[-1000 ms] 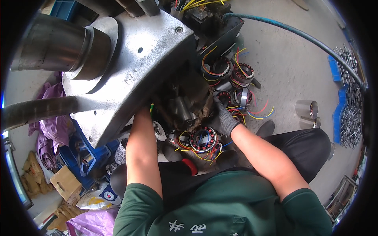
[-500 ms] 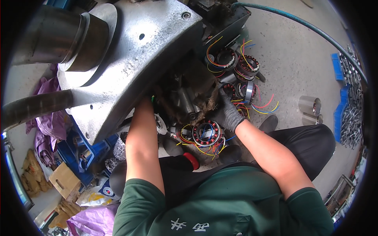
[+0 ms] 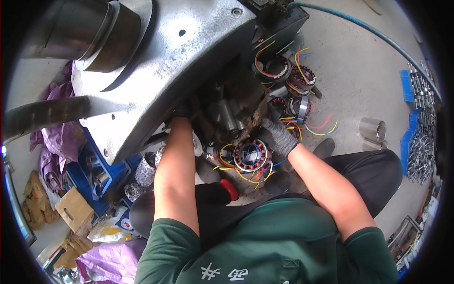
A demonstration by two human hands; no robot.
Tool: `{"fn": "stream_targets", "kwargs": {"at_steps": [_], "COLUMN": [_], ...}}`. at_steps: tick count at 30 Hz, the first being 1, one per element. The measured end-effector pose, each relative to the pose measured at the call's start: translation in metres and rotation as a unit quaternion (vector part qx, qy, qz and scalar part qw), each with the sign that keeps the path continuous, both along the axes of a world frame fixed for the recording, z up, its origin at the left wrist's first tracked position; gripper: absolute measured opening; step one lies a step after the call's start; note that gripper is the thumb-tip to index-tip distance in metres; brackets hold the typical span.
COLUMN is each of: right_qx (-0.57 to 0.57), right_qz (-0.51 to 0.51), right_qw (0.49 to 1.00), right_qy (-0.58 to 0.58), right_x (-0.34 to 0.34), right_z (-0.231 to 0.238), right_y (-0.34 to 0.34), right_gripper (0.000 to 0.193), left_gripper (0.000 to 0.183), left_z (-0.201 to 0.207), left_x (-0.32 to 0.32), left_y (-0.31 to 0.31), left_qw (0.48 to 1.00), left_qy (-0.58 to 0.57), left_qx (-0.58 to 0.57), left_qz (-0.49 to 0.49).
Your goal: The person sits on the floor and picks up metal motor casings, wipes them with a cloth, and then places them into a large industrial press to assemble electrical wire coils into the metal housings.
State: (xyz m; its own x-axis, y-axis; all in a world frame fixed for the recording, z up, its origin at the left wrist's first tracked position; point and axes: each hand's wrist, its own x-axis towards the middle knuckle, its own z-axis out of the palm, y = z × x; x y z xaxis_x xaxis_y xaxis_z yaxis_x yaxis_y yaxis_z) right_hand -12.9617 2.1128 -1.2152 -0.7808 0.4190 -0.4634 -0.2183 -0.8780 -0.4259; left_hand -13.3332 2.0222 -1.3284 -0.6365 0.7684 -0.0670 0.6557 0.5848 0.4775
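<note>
Eased off the brown block [image 3: 256,125], right hand [image 3: 283,136], fingers loosely spread, stators [image 3: 303,108] just beyond; metal plate [image 3: 161,75] obscures left hand [image 3: 183,111], grip unclear

Along the floor's [image 3: 340,85] right edge, two blue trays, one far [image 3: 405,85] and one near [image 3: 409,130], hold metal shafts [image 3: 423,146]. In from that edge, two steel sleeves, one larger in view [image 3: 371,128] and one partly hidden [image 3: 372,145], sit just beside each other. A teal hose [image 3: 359,28] arcs across the floor's far right corner. Near the right edge's near end is a metal frame [image 3: 404,234]. Toward the floor's left edge, a purple bag [image 3: 59,137] lies beside a blue crate [image 3: 113,175]; spotted cloth [image 3: 144,173] is by the crate's right side. Near its near left corner are a wooden board [image 3: 74,209], a white bag [image 3: 111,229] and another purple bag [image 3: 113,259].
</note>
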Motion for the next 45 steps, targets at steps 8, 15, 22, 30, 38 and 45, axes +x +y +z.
{"fn": "stream_targets", "kwargs": {"at_steps": [8,15,22,30,38,45], "right_qx": [0.059,0.142,0.233,0.274,0.236,0.2], "right_qz": [-0.018,-0.014,0.02,-0.007,-0.058,-0.081], "right_qw": [0.997,0.985,0.953,0.916,0.917,0.928], "right_qy": [-0.04,-0.096,-0.192,-0.292,-0.315,-0.305], "right_x": [-0.006,0.005,0.003,-0.038,-0.045,-0.055], "right_z": [-0.019,-0.014,-0.006,0.0,-0.003,-0.004], "right_y": [0.0,-0.005,-0.007,-0.025,-0.022,-0.021], "right_gripper": [0.101,0.12,0.131,0.117,0.099,0.097], "left_gripper": [0.061,0.061,0.066,0.065,0.063,0.062], "left_z": [0.044,0.022,-0.031,-0.044,-0.037,-0.029], "left_x": [0.037,0.011,-0.015,-0.064,-0.048,-0.047], "left_y": [-0.023,0.004,0.031,0.021,0.017,0.017], "left_qw": [0.998,0.984,0.957,0.854,0.934,0.965], "left_qy": [0.009,-0.135,-0.255,-0.462,-0.321,-0.241], "left_qx": [0.058,0.111,0.102,0.233,0.143,0.091], "left_qz": [0.008,-0.028,-0.093,-0.058,-0.062,-0.054]}}
